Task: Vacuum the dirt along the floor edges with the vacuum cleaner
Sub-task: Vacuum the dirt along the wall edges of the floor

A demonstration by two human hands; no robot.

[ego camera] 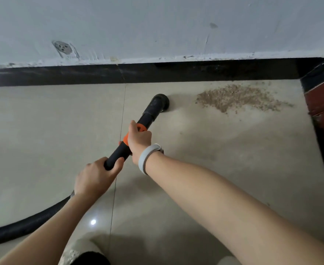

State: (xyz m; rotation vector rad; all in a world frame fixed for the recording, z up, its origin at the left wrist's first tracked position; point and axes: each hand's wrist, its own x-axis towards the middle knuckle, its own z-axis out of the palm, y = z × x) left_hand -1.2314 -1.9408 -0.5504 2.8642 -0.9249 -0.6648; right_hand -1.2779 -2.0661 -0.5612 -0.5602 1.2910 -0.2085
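Underfoot, pale beige glossy floor tiles (224, 159) fill most of the frame; a thin grout line runs from the upper middle down to the bottom centre, and a bright light glint sits low, left of centre. Across the upper third runs a black skirting band (176, 70), with a grey-white wall (157, 25) above it, scuffed, with a rough patch at upper left and ragged white plaster along the joint. At the right edge a reddish-brown wooden frame (323, 96) stands in the corner.

Dirt pile (239, 98): tan, crumbly grains spread on the tile at upper right, near the skirting and just left of the wooden frame.

Vacuum wand (132, 131): black tube with an orange collar, slanting from centre up to the right. Its round black nozzle (160, 102) rests on the tile left of the dirt, apart from it. A black ribbed hose (33, 220) trails off to the lower left edge.

Right hand (138, 139), pale band on the wrist, grips the orange collar with fingers wrapped round it. Left hand (95, 177) grips the wand's lower end, fingers curled close together round the tube.
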